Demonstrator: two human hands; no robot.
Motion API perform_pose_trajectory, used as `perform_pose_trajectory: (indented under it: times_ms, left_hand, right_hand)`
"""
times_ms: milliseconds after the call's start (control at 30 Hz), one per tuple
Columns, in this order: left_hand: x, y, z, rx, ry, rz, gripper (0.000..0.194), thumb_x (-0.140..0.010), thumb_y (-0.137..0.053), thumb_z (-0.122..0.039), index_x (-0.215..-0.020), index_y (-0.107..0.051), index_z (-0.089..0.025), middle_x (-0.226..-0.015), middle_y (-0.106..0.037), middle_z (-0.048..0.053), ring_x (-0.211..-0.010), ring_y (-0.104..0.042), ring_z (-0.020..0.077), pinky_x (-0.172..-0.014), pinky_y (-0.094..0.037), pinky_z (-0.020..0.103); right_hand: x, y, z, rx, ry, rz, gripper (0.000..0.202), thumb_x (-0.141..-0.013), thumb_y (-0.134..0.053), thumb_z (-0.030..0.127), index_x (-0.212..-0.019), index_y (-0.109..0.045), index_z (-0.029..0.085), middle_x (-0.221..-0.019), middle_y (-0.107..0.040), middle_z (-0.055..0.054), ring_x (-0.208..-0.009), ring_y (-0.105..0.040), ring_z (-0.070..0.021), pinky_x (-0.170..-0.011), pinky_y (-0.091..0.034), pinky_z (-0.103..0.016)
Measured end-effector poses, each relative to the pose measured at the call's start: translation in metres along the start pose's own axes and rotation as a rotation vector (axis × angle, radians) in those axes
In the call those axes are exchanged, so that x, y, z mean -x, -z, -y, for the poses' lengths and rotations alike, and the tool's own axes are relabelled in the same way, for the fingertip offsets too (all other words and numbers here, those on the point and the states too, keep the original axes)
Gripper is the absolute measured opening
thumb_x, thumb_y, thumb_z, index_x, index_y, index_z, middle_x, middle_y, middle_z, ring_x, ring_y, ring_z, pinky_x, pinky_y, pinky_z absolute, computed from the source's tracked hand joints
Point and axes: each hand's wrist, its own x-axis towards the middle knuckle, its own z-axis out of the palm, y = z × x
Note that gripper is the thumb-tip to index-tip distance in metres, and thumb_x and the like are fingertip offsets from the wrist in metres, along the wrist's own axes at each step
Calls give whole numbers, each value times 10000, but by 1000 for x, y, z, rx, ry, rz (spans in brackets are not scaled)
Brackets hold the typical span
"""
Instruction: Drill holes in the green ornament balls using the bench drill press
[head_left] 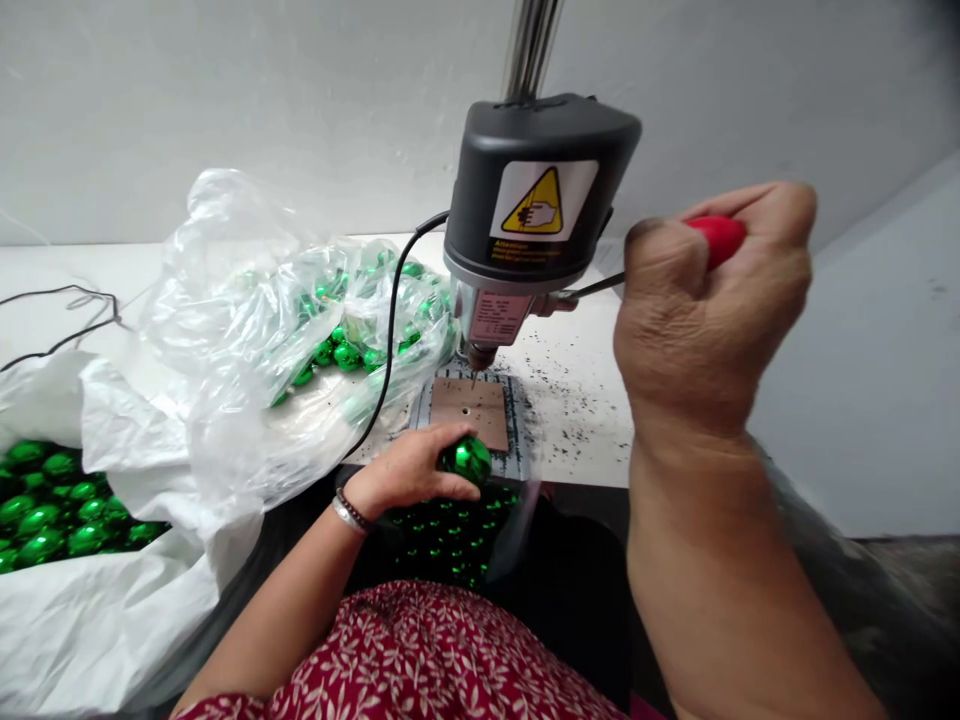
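Observation:
Between thumb and fingers, my left hand (409, 468) grips a shiny green bauble (472, 460) just in front of the drill press base. My right hand (712, 310) is wrapped round the red knob (721, 240) of the feed lever at the right of the drill press (536, 200). A thin drill bit (474, 379) points down from the chuck (481, 356), above a brown square board (487, 425) with a small hole in it. The bauble is apart from the bit.
Clear plastic bags (225, 290) with several green baubles (345, 355) lie on the white table at left. A white sack (150, 430) holds more baubles, and others sit below the table edge. A black cable (391, 340) hangs beside the press. Dark shavings (574, 420) litter the table.

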Motion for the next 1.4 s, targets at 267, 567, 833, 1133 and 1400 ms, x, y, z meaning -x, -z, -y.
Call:
perform_pose_trajectory:
  times_ms: [267, 567, 833, 1133, 1400]
  left_hand:
    - [5, 73, 50, -244, 268, -769, 333, -971, -545, -282, -1186, -785, -196, -1220, -797, 107, -1141, -723, 265, -1063, -533, 378]
    - [-1, 94, 75, -327, 506, -161, 424, -905, -534, -321, -1215, -788, -181, -1323, -770, 121, -1192, -721, 309, -1062, -530, 369]
    - [3, 76, 68, -168, 457, -299, 495, -765, -656, -271, -1245, -714, -162, -1233, -775, 115, -1126, -705, 297, -1027, -544, 397]
    - [6, 66, 25, 686, 63, -593, 689, -794, -800, -498, -1386, -555, -245, -901, -643, 3, -653, -574, 107, -600, -464, 245]
    - [-21, 12, 11, 1007, 244, -269, 665, -782, -827, -396, -1387, -569, -295, -1112, -693, 50, -820, -706, 163, -641, -556, 251]
  right_hand:
    - [-1, 0, 2, -32, -39, -21, 107, -868, -638, 214, -838, -567, 139, -779, -537, 62, -711, -456, -9, -720, -408, -197]
    - [3, -1, -4, -29, 38, -26, 148, -920, -609, 284, -909, -585, 139, -824, -548, 69, -741, -478, -8, -744, -411, -207]
    - [7, 1, 1, -52, -7, -12, 94, -899, -592, 215, -877, -534, 144, -807, -508, 70, -730, -448, -3, -744, -393, -209]
    - [9, 0, -3, -42, 39, -12, 130, -926, -574, 213, -918, -457, 156, -830, -481, 67, -727, -441, 1, -730, -396, -185]
    - [9, 0, -7, -68, 82, 37, 171, -972, -553, 284, -944, -454, 147, -861, -438, 52, -765, -414, 0, -760, -417, -171]
